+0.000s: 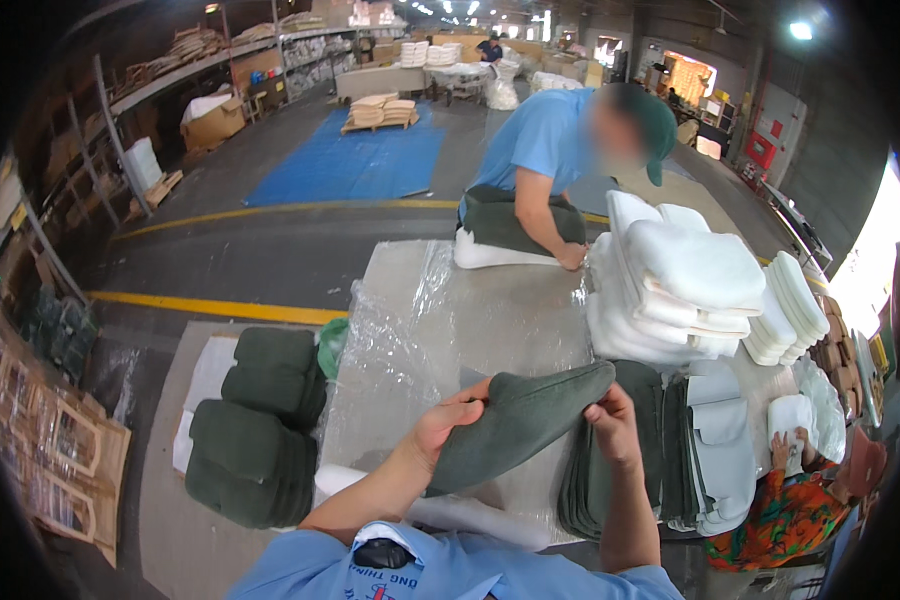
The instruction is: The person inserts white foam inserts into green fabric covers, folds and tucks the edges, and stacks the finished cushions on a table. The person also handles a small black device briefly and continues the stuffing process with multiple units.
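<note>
A dark green fabric cushion cover [530, 415] is stretched at a slant in front of me, above the table. At its left side my left hand [450, 420] is closed on the edge, thumb on top. My right hand [615, 420] pinches its right end. Whether foam fills it I cannot tell. Flat dark green covers [615, 430] lie piled just right of my right hand, beside light grey covers [718, 440]. Under my forearms a white piece [480, 518] lies along the table's near edge, partly hidden.
Across the plastic-covered table [470, 310], a co-worker [540, 140] handles a dark green cushion [520, 218] over white foam. A tall foam stack [670, 270] stands right. Green cushions [250, 460] are piled left. Another person [780, 515] works at lower right.
</note>
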{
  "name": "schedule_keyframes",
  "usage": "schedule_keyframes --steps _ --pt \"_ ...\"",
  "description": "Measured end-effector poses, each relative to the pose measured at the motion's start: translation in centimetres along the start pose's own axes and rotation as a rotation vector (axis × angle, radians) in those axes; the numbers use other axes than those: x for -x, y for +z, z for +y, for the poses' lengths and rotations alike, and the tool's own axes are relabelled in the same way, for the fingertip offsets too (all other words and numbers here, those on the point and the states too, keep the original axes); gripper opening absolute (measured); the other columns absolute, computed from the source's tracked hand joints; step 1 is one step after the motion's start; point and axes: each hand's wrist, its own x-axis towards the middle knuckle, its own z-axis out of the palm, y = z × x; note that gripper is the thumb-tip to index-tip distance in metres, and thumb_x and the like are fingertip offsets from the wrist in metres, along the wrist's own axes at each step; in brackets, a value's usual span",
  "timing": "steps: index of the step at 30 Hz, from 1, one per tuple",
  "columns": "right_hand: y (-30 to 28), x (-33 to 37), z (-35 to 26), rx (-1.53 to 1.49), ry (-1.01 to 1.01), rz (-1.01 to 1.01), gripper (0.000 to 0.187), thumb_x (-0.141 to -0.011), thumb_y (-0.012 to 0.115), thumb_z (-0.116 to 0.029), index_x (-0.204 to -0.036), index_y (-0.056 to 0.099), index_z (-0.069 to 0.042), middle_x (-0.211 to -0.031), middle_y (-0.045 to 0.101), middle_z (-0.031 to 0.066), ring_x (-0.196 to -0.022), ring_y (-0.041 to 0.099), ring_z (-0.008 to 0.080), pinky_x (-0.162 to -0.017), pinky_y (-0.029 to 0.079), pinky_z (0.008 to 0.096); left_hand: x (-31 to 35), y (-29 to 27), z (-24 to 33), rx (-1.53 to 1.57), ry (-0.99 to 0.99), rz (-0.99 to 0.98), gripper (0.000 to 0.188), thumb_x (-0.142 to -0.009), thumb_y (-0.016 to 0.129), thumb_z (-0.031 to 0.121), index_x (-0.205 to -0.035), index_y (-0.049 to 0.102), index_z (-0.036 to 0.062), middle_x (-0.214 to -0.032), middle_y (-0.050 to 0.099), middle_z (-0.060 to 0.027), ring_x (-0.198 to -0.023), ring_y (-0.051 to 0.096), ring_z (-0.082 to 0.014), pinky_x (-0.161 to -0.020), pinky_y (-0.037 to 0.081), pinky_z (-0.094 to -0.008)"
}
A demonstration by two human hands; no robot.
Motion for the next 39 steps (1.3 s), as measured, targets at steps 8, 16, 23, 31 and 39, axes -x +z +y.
schedule_keyframes --steps 8,16,23,31,39 --pt "-6.5 6.5 -7.7 0.292 -0.028 0.257 0.039 -0.092 0.076 -0.007 -0.129 0.067 -0.002 -0.131 0.068 0.0072 -0.116 0.064 0.018 -0.105 0.046 0.0315 2.9 1.8 -3.3 0.194 0.052 0.069 0.037 -0.105 0.063 0.013 -0.139 0.058 -0.0011 -0.134 0.068 -0.0154 -0.123 0.068 -0.0271 -0.109 0.054 -0.0424" --pt "6.5 -1.1 -21.9 0.347 0.256 -1.011 0.03 -0.094 0.076 -0.03 -0.097 0.069 -0.001 -0.088 0.069 0.0106 -0.079 0.068 0.0235 -0.069 0.049 0.0383 10.6 1.6 -7.1 0.293 0.113 0.151 0.021 -0.109 0.063 0.018 -0.123 0.066 0.0029 -0.114 0.072 -0.0032 -0.107 0.07 -0.0158 -0.098 0.055 -0.0332" --pt "17.1 0.2 3.3 0.025 0.717 -0.435 0.036 -0.113 0.053 -0.036 -0.129 0.058 -0.004 -0.117 0.068 0.0112 -0.108 0.068 0.023 -0.094 0.055 0.0364 11.5 2.0 -5.0 -0.461 0.283 0.721 0.018 -0.108 0.067 0.019 -0.108 0.074 0.0023 -0.101 0.073 0.0018 -0.093 0.064 -0.0042 -0.082 0.051 -0.0228" --pt "15.6 2.0 8.2 0.162 0.748 -0.423 0.042 -0.112 0.053 -0.045 -0.124 0.057 -0.005 -0.106 0.07 0.0096 -0.096 0.069 0.0184 -0.085 0.057 0.0331 14.2 2.0 -5.3 -0.509 0.214 0.961 0.027 -0.11 0.064 0.024 -0.102 0.075 0.0011 -0.096 0.073 -0.0015 -0.077 0.063 -0.0048 -0.071 0.051 -0.0221" --pt "14.2 2.3 1.5 0.049 0.965 -0.568 0.042 -0.111 0.057 -0.044 -0.121 0.058 -0.003 -0.102 0.07 0.0086 -0.091 0.069 0.0166 -0.082 0.056 0.0315 16.1 3.0 -5.0 0.07 0.18 0.596 0.037 -0.114 0.053 0.029 -0.12 0.066 -0.0041 -0.105 0.074 -0.0154 -0.096 0.075 -0.0219 -0.086 0.062 -0.0341"
